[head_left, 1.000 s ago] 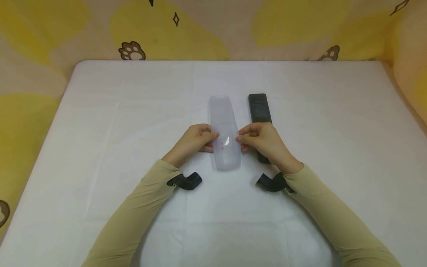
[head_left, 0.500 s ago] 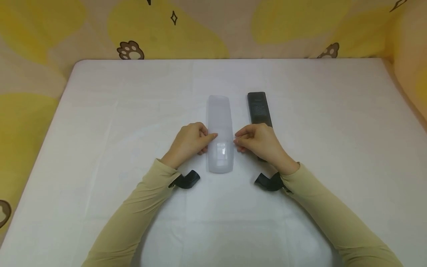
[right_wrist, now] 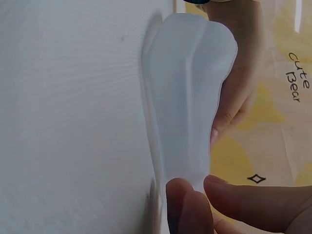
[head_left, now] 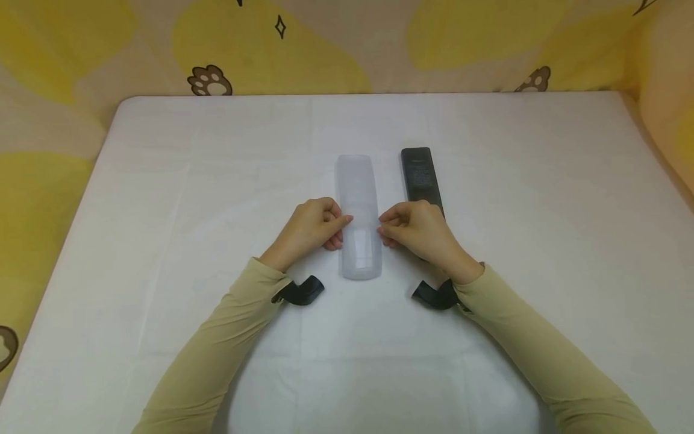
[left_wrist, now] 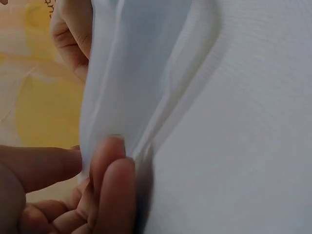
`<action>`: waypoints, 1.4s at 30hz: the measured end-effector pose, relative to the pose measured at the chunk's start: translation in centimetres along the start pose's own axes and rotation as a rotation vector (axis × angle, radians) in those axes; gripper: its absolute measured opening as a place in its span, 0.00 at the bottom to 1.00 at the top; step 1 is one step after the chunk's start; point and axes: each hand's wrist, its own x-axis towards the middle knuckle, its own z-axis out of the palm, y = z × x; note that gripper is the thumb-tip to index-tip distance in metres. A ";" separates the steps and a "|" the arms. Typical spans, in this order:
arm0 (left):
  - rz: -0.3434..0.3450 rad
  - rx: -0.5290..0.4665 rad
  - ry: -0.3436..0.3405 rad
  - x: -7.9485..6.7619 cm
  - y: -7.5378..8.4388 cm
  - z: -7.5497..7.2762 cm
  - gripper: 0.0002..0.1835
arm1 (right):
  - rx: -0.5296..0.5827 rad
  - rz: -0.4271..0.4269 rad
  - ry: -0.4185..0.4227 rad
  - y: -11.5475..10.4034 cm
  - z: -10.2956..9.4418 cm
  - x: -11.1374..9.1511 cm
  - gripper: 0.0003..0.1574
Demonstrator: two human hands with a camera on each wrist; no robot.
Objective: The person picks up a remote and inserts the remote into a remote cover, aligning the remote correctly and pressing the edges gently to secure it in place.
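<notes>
A long translucent remote control cover lies lengthwise in the middle of the table in the head view. My left hand pinches its left side, the thumb on top and the other fingers curled at the side. At the opposite edge, the thumb and fingertips of my right hand pinch the cover. Both wrist views show the cover's pale side close up, with fingertips at its edge. A black remote control lies just to the right, its lower part hidden under my right hand.
A white cloth covers the table. Behind it hangs a yellow and beige curtain with paw prints. A black wrist mount sticks out from the left sleeve, and another mount from the right sleeve.
The cover was tilted, then swung straighter and a little left. Half a second ago the right fingertips stood slightly off its edge; now they meet it. The remote stays put.
</notes>
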 end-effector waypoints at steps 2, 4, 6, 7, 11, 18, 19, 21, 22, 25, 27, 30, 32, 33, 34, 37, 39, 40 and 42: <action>0.012 -0.037 -0.002 0.1 0.0 0.0 0.11 | 0.011 0.000 0.003 0.0 0.0 0.0 0.11; 0.018 -0.050 0.000 0.1 -0.1 0.0 0.10 | 0.021 0.004 0.005 0.0 -0.1 0.0 0.11; 0.014 -0.045 0.004 0.1 -0.1 0.0 0.11 | 0.030 0.010 0.005 0.0 -0.1 0.0 0.11; 0.012 -0.036 0.006 0.1 -0.2 0.0 0.11 | 0.040 0.012 0.004 0.0 -0.1 0.1 0.11; -0.013 -0.021 0.005 0.1 -0.3 -0.1 0.11 | 0.085 0.028 -0.007 0.1 -0.3 0.1 0.12; -0.030 -0.029 -0.001 0.1 -0.4 0.0 0.11 | 0.103 0.024 -0.009 0.2 -0.4 0.0 0.11; -0.032 -0.029 0.000 0.1 -0.4 0.0 0.11 | 0.106 0.025 -0.010 0.2 -0.4 0.0 0.11; -0.034 -0.031 0.001 0.1 -0.4 0.0 0.11 | 0.108 0.030 -0.010 0.1 -0.5 0.0 0.11; -0.036 -0.033 0.001 0.0 -0.4 0.0 0.11 | 0.110 0.032 -0.011 0.1 -0.5 0.0 0.11; -0.034 -0.039 0.004 0.0 -0.3 0.0 0.11 | 0.116 0.041 -0.009 0.1 -0.6 0.0 0.11; -0.027 -0.042 0.007 0.0 -0.3 0.0 0.10 | 0.123 0.042 -0.007 0.2 -0.7 0.0 0.11; -0.019 -0.043 0.011 -0.1 -0.3 0.0 0.10 | 0.145 0.044 -0.007 0.3 -1.0 -0.1 0.12; -0.014 -0.041 0.012 -0.1 -0.3 0.0 0.10 | 0.166 0.053 -0.011 0.4 -1.2 -0.1 0.13; -0.014 -0.040 0.012 -0.1 -0.3 0.0 0.10 | 0.177 0.062 -0.015 0.5 -1.3 -0.2 0.13; -0.013 -0.038 0.011 -0.1 -0.3 0.0 0.10 | 0.187 0.070 -0.017 0.5 -1.5 -0.2 0.13; -0.014 -0.035 0.009 0.0 -0.3 0.1 0.10 | 0.214 0.085 -0.026 0.7 -1.9 -0.3 0.14; -0.018 -0.031 0.008 0.0 -0.3 0.1 0.10 | 0.241 0.089 -0.032 0.9 -2.2 -0.4 0.15; -0.019 -0.031 0.008 0.0 -0.3 0.1 0.10 | 0.262 0.089 -0.032 1.0 -2.4 -0.6 0.15; -0.021 -0.027 0.006 0.0 -0.3 0.1 0.10 | 0.306 0.090 -0.026 1.3 -2.8 -0.8 0.16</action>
